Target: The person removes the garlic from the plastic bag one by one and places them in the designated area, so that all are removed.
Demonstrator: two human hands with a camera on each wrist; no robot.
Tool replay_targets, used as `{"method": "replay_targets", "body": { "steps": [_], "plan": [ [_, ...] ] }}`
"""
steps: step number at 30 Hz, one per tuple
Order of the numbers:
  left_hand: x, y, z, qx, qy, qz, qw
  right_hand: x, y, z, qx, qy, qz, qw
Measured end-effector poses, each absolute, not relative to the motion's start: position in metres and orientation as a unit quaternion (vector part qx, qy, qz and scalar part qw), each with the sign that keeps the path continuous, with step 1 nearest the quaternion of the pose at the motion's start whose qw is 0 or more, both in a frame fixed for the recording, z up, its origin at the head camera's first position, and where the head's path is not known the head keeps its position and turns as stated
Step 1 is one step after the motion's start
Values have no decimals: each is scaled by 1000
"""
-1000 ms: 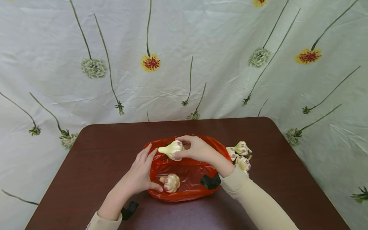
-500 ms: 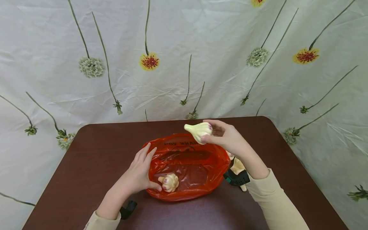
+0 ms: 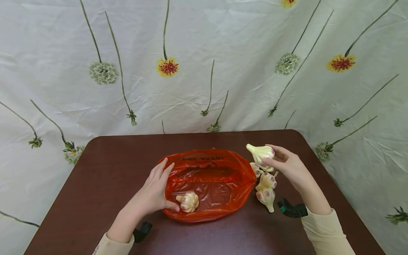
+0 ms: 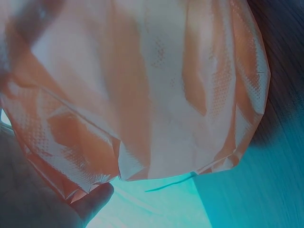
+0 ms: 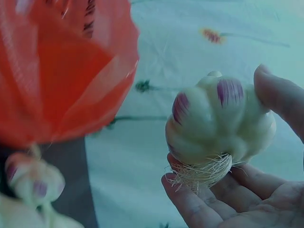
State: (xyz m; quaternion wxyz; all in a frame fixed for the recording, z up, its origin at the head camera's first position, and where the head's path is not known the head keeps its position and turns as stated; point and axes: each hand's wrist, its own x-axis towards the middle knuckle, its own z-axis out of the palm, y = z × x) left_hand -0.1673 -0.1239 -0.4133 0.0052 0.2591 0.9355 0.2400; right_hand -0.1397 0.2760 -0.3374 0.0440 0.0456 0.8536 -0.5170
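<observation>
My right hand [image 3: 287, 163] holds a garlic bulb [image 3: 262, 153] by its root end, thumb on one side and fingers on the other. In the right wrist view the garlic bulb [image 5: 218, 118] shows purple streaks and a tuft of pale roots. The bulb is above a cluster of garlic bulbs [image 3: 267, 187] on the table, right of a red plastic bag [image 3: 208, 214]. The bag's mouth gapes upward. My left hand [image 3: 156, 193] rests along its left rim, fingers spread and thumb at the front edge. One garlic bulb [image 3: 189, 202] lies inside, near the left thumb.
A dark brown table [image 3: 127, 159] with rounded far corners carries the bag and the bulbs. Behind it hangs a white cloth [image 3: 191, 39] printed with flowers. A dark strap [image 3: 291, 209] sits at the right wrist.
From over the bag, my right hand has lifted the garlic bulb out to the right, then lowered it above the other bulbs. The left hand stays at the bag's rim.
</observation>
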Motion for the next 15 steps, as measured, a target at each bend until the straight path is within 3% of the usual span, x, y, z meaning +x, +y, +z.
{"method": "replay_targets", "body": {
  "steps": [15],
  "plan": [
    [-167, -126, -413, 256, 933, 254, 12, -99, 342, -399, 135, 880, -444, 100]
  ]
}}
